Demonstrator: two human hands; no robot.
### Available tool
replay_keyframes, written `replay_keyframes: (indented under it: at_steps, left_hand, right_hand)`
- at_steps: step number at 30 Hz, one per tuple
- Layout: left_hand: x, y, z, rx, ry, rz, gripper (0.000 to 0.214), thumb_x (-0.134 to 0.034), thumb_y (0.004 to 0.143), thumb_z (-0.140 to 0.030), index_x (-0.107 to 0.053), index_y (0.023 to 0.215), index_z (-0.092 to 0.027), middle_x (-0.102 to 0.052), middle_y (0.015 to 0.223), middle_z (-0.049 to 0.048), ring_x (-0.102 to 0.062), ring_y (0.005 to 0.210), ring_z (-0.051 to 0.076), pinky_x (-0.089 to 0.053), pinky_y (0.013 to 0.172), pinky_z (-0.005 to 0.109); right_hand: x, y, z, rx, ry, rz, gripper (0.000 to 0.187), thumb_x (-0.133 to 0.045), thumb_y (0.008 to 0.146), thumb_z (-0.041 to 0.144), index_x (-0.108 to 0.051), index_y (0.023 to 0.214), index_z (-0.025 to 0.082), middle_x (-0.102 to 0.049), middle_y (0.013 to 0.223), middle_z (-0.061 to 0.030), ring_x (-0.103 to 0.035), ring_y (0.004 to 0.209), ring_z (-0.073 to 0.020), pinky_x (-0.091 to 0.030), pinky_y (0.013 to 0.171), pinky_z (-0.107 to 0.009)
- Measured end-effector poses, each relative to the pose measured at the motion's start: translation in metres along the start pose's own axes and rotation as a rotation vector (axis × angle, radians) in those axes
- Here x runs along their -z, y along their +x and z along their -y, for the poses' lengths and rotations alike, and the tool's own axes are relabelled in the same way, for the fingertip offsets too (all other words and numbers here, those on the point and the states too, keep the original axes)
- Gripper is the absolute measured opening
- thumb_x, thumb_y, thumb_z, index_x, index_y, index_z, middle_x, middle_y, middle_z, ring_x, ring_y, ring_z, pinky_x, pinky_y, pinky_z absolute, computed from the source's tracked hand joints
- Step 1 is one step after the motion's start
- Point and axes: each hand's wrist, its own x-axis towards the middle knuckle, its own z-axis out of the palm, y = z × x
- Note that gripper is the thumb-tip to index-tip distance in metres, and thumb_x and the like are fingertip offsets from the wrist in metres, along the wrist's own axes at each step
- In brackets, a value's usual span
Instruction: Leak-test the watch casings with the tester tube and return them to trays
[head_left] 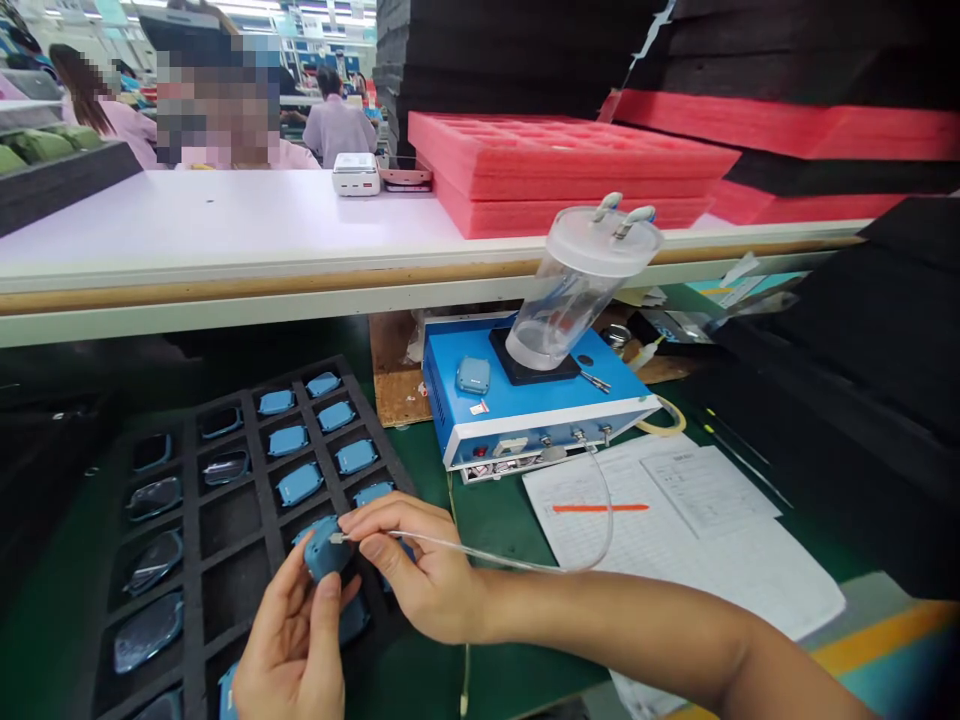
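My left hand grips a small blue square part above a black foam tray. My right hand pinches a thin metal nozzle at the end of a clear tube and presses its tip against the blue part. The tube runs back to a blue control box. Several more blue parts lie in the tray's right pockets. Clear glossy pieces fill its left pockets.
A clear plastic cylinder stands on a black pad on the blue box, next to one loose blue part. Printed sheets lie right of the tray. Red foam trays sit on the white shelf. People sit beyond.
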Motion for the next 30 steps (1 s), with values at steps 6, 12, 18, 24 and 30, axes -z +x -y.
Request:
replay_keyframes:
  at_steps: [6, 12, 18, 24, 30]
  left_hand:
    - [0.005, 0.003, 0.005, 0.012, -0.005, 0.045, 0.055, -0.084, 0.085, -0.042, -0.069, 0.134, -0.023, -0.078, 0.127, 0.0092, -0.078, 0.111, 0.029, -0.066, 0.095, 0.035]
    - [0.004, 0.004, 0.004, 0.017, -0.009, 0.051, 0.056, -0.084, 0.083, -0.042, -0.070, 0.133, -0.022, -0.078, 0.127, 0.0101, -0.077, 0.113, 0.032, -0.066, 0.095, 0.039]
    - [-0.006, 0.000, -0.008, 0.025, 0.027, -0.069, 0.065, -0.086, 0.071, -0.053, -0.073, 0.123, -0.017, -0.079, 0.122, 0.0151, -0.078, 0.106, 0.040, -0.063, 0.096, 0.057]
    - [-0.009, 0.000, -0.009, 0.017, 0.008, -0.088, 0.064, -0.089, 0.064, -0.049, -0.075, 0.117, -0.017, -0.080, 0.117, 0.0141, -0.080, 0.102, 0.034, -0.066, 0.086, 0.038]
    - [-0.009, 0.000, -0.009, 0.027, -0.007, -0.092, 0.063, -0.090, 0.061, -0.045, -0.076, 0.116, -0.017, -0.081, 0.115, 0.0123, -0.081, 0.099, 0.030, -0.064, 0.084, 0.028]
  right_hand:
    - [-0.001, 0.000, -0.001, -0.005, -0.003, 0.001, 0.017, -0.060, 0.103, 0.031, -0.073, 0.098, 0.023, -0.082, 0.099, -0.0087, -0.080, 0.098, -0.0199, -0.067, 0.090, -0.036]
    - [0.000, 0.001, 0.000, 0.000, -0.004, 0.007, 0.015, -0.060, 0.104, 0.029, -0.073, 0.099, 0.022, -0.082, 0.100, -0.0089, -0.079, 0.099, -0.0200, -0.066, 0.090, -0.036]
    - [0.000, -0.001, -0.002, -0.005, 0.041, 0.001, 0.013, -0.063, 0.101, 0.022, -0.075, 0.099, 0.019, -0.081, 0.100, -0.0111, -0.079, 0.099, -0.0216, -0.065, 0.091, -0.036]
    - [0.000, -0.001, -0.003, -0.005, 0.058, 0.000, 0.012, -0.065, 0.100, 0.020, -0.076, 0.100, 0.019, -0.081, 0.100, -0.0112, -0.079, 0.099, -0.0219, -0.065, 0.091, -0.037]
    - [0.000, -0.001, -0.003, 0.001, 0.061, 0.000, 0.012, -0.065, 0.100, 0.019, -0.077, 0.100, 0.017, -0.081, 0.099, -0.0123, -0.079, 0.099, -0.0224, -0.065, 0.091, -0.037]
